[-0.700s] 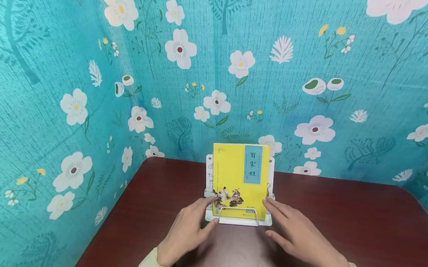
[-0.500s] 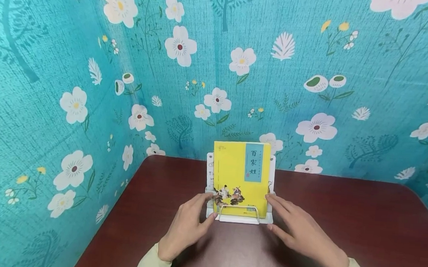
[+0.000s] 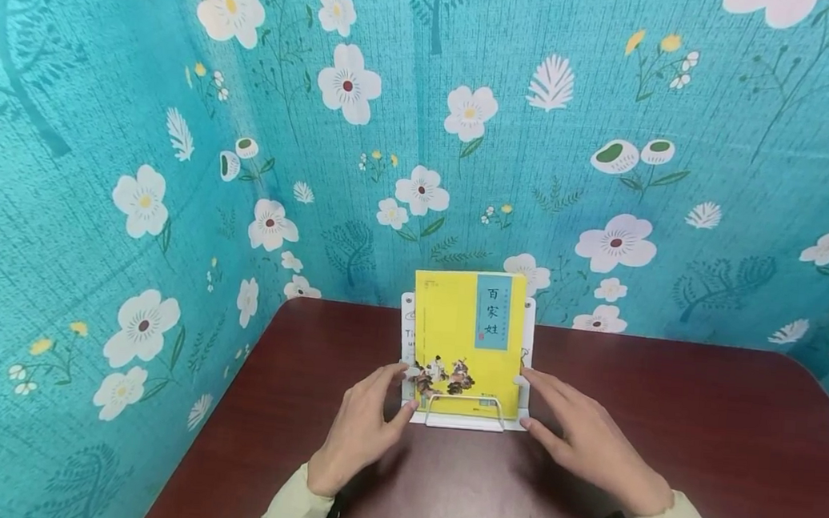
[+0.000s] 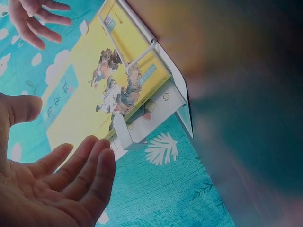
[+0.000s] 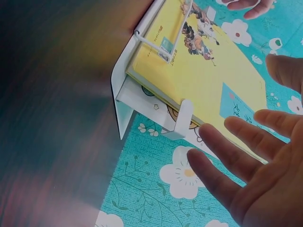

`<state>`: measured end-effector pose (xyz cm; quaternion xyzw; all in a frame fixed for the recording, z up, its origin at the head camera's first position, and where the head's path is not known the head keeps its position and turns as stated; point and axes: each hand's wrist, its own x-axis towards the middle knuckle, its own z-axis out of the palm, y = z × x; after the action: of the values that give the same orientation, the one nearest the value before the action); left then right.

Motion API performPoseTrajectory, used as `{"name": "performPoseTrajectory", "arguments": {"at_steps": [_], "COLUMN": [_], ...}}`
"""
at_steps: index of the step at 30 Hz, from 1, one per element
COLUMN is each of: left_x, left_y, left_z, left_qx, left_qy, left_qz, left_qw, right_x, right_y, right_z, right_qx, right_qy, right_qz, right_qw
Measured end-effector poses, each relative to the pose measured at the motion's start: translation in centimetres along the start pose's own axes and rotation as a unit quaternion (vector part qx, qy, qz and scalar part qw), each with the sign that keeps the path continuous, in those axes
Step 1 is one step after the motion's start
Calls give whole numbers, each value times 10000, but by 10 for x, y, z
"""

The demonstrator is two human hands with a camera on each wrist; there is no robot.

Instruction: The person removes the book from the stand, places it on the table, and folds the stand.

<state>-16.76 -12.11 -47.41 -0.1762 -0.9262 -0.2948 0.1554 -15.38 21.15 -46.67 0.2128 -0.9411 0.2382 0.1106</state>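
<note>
A yellow book (image 3: 454, 318) with a blue title panel leans upright on a white bookstand (image 3: 408, 323). A wire bar (image 3: 466, 397) crosses the front of its lower cover. At its sides stand white clips, one in the left wrist view (image 4: 124, 133) and one in the right wrist view (image 5: 183, 119). My left hand (image 3: 361, 428) is beside the stand's left side, fingers extended and thumb apart. On the other side my right hand (image 3: 589, 440) is spread likewise, fingertips close to the right clip. Neither hand grips anything; whether fingertips touch the clips I cannot tell.
The stand rests on a dark reddish-brown table (image 3: 290, 379), near its back edge. Behind and to the left hangs a teal floral cloth (image 3: 364, 151).
Both hands have drawn slightly outward from the book's edges, so the side clips show more. The book and stand keep their place; the head view has shifted a little.
</note>
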Motion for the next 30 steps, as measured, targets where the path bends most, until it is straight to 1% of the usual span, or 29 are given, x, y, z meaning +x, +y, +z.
{"name": "performPoseTrajectory", "arguments": {"at_steps": [3, 6, 16, 21, 30], "left_x": [1, 1, 10, 13, 14], "left_y": [-3, -5, -6, -7, -11], "left_z": [0, 1, 3, 2, 0], "left_qx": [107, 216, 2, -2, -87], "left_qy": [116, 164, 431, 438, 418], "left_qz": [-25, -47, -54, -97, -146], "left_qw": [9999, 9996, 9991, 9990, 9990], "right_x": [3, 6, 16, 20, 20], "right_y": [1, 2, 6, 8, 10], "right_z": [0, 0, 1, 2, 5], "right_qx": [50, 86, 255, 254, 348], "right_qy": [104, 202, 646, 830, 880], "right_qz": [-52, -114, -281, -320, -248], "right_qw": [9999, 9997, 9972, 9957, 9952]}}
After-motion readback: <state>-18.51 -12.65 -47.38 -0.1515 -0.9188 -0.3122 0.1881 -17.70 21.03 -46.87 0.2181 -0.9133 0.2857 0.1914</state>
